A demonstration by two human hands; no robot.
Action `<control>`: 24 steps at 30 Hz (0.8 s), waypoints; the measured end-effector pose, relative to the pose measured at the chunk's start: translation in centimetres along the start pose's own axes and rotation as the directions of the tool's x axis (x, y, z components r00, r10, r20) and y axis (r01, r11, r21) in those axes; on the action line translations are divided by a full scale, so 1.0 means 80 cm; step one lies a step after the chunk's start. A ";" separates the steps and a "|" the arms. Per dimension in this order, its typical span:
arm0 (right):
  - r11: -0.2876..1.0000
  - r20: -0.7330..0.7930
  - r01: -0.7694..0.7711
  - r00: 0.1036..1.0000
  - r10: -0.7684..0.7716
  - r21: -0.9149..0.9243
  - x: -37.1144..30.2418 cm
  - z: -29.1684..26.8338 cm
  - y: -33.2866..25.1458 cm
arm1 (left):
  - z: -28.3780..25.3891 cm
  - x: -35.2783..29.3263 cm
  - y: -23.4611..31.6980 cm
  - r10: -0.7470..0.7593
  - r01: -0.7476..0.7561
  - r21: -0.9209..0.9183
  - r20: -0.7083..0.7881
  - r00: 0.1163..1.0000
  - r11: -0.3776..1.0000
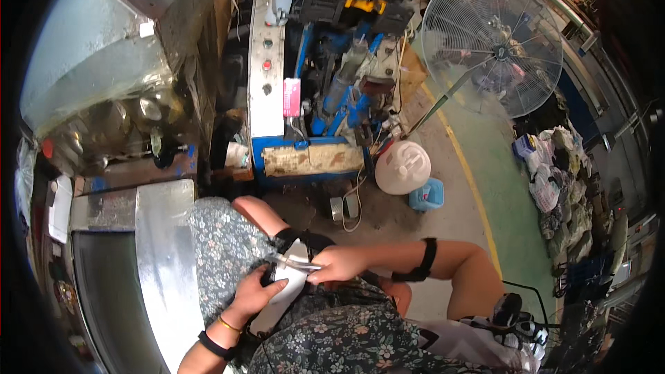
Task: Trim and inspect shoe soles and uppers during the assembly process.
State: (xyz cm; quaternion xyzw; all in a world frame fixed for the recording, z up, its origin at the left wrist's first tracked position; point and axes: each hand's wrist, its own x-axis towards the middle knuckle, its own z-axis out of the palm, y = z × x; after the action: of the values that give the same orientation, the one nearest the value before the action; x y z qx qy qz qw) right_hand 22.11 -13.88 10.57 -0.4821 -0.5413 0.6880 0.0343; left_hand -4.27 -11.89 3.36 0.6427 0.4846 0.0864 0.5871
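Across my lap lies a long white piece (289,282), shaped like a shoe part; its exact kind I cannot make out. My left hand (255,296) is closed on its side, the thumb lying over the white surface. From the right, my right hand (338,264) grips a slim metal hand tool (296,264), scissors or pliers by its look. The tool's front end reaches across the white piece near its upper part, toward my left fingers. Part of the piece's lower end is hidden by my left hand and the dark floral clothing.
Ahead stands a blue machine with a white button panel (267,104). A large grey fan (500,48) is at the right, beyond a white jug (403,167) and a blue container (427,195). A metal-topped bench (165,256) runs along my left; bagged piles (554,180) lie far right.
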 end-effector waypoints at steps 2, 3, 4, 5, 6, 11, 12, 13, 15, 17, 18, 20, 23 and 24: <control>0.944 0.094 0.133 0.990 -0.109 -0.302 -0.011 -0.016 0.000 | -0.002 0.000 -0.003 0.028 -0.027 0.076 -0.018 0.999 0.997; 0.927 0.128 0.118 0.989 -0.077 -0.355 -0.017 -0.023 0.000 | -0.003 0.003 -0.003 -0.006 0.007 -0.034 0.028 1.000 0.999; 0.905 0.156 0.123 0.986 -0.063 -0.408 -0.019 -0.030 -0.002 | -0.003 0.003 -0.003 0.051 -0.050 0.033 -0.006 0.999 0.998; 0.909 0.128 0.109 0.990 -0.062 -0.403 -0.020 -0.030 -0.004 | -0.004 0.006 -0.002 0.150 -0.141 -0.136 0.060 0.987 0.981; 0.924 0.126 0.047 0.992 0.002 -0.379 -0.019 -0.031 -0.007 | -0.004 0.006 -0.002 0.188 -0.171 -0.188 0.075 0.979 0.967; 0.986 -0.090 -0.018 0.996 0.004 -0.163 -0.006 0.002 -0.017 | -0.002 0.006 0.005 0.042 -0.040 0.047 -0.048 0.998 0.998; 0.997 -0.079 -0.066 0.995 0.069 0.031 -0.001 0.004 -0.016 | -0.002 0.009 0.005 0.045 -0.043 0.048 -0.042 0.998 0.998; 0.996 -0.076 -0.073 0.994 0.077 0.053 0.002 0.006 -0.015 | -0.002 0.008 0.007 0.011 -0.009 0.033 -0.041 0.999 0.999; 0.968 -0.019 -0.202 0.978 0.207 0.151 0.011 0.003 -0.012 | -0.003 0.011 0.008 0.006 -0.006 -0.001 -0.065 0.998 1.000; 0.914 0.079 -0.137 0.990 0.115 0.381 0.022 -0.004 -0.012 | -0.004 0.014 0.008 0.005 -0.005 -0.003 -0.078 0.997 1.000; 0.810 0.116 -0.141 0.989 0.091 0.570 0.028 -0.008 -0.014 | -0.005 0.016 0.006 -0.009 0.009 0.009 -0.045 0.999 1.000; 0.808 0.144 -0.101 0.989 0.021 0.580 0.030 -0.014 -0.022 | -0.005 0.014 0.006 -0.017 0.015 -0.059 -0.030 0.999 0.998; 0.973 0.117 -0.215 0.972 0.205 0.084 0.016 -0.027 -0.041 | -0.002 0.010 0.004 0.030 -0.032 -0.029 -0.073 0.997 0.999; 0.969 0.120 -0.242 0.965 0.235 0.051 0.009 -0.031 -0.048 | -0.001 0.008 0.004 0.049 -0.049 0.007 -0.080 0.996 0.999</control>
State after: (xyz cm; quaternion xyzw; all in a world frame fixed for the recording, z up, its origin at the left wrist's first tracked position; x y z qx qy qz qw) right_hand 21.68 -10.14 13.24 -0.5025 -0.4575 0.7308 -0.0638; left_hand -3.83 -11.34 3.33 0.6517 0.4920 0.1252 0.5635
